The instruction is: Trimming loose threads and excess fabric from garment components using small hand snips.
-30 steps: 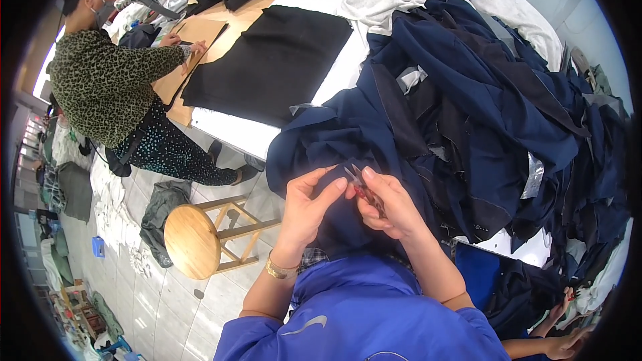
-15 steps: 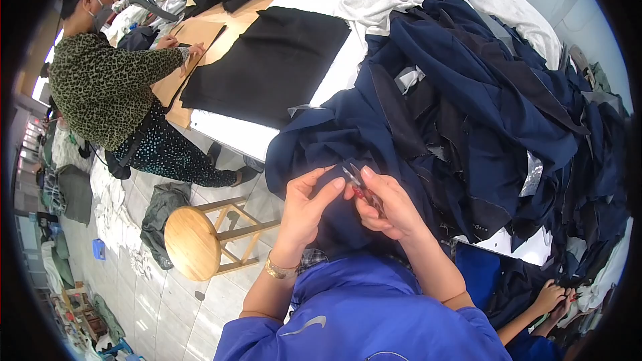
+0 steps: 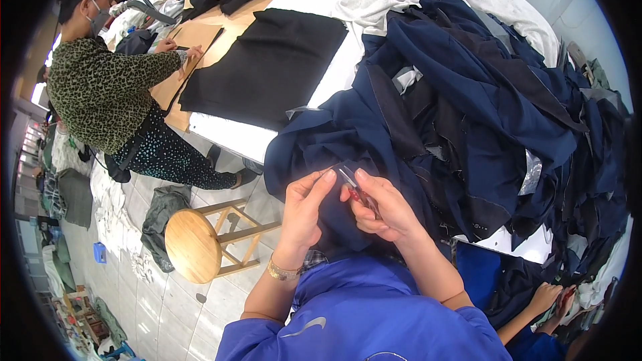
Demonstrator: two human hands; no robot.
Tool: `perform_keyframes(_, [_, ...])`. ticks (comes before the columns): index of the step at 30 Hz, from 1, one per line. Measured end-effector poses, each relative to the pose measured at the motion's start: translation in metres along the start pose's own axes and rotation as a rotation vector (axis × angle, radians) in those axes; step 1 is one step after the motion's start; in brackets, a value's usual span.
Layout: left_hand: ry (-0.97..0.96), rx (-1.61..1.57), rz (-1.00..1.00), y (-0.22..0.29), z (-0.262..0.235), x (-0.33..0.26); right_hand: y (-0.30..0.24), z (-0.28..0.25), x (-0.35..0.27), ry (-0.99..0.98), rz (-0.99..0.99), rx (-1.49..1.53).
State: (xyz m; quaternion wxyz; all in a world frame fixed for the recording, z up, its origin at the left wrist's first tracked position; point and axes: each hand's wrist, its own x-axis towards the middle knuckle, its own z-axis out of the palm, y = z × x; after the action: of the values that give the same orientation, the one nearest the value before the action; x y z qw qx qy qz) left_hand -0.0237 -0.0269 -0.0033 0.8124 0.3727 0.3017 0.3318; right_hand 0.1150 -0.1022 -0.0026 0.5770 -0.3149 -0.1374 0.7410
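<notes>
Navy cloth (image 3: 328,137), twelve o'clock, seems pinched in your left hand (image 3: 304,208), thumb now higher, likely steadying it; your right hand (image 3: 391,210) grips snips (image 3: 355,194).

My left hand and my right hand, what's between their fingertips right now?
In the head view, the metal blades of the small scissors in your right hand lie between it and your left hand, with navy cloth behind.

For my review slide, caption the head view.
Right hand holds small scissors beside the left hand, with navy cloth beneath.
</notes>
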Motion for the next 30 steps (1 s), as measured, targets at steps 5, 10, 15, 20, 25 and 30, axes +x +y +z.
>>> perform_keyframes(5, [-0.014,-0.022,-0.014,0.0007,0.0004,0.0008,-0.0004,0.0008,0.0014,0.010,-0.004,0.003])
perform_keyframes(10, [-0.020,-0.031,-0.009,0.0027,0.0018,-0.0006,-0.0011,0.0027,0.0009,0.034,-0.031,-0.054])
perform_keyframes(15, [0.015,0.014,0.011,-0.0020,0.0018,-0.0024,0.0030,-0.0003,-0.0003,0.044,-0.036,-0.063])
perform_keyframes(20, [-0.005,0.009,0.011,-0.0026,-0.0010,-0.0004,0.0019,0.0007,0.0000,0.053,-0.026,-0.053])
perform_keyframes(25, [0.004,0.024,0.022,-0.0023,-0.0010,0.0013,-0.0005,0.0025,0.0002,0.052,-0.005,-0.025])
perform_keyframes(30, [0.016,0.055,0.045,0.0002,0.0012,0.0013,-0.0036,0.0045,0.0000,0.054,0.014,-0.011])
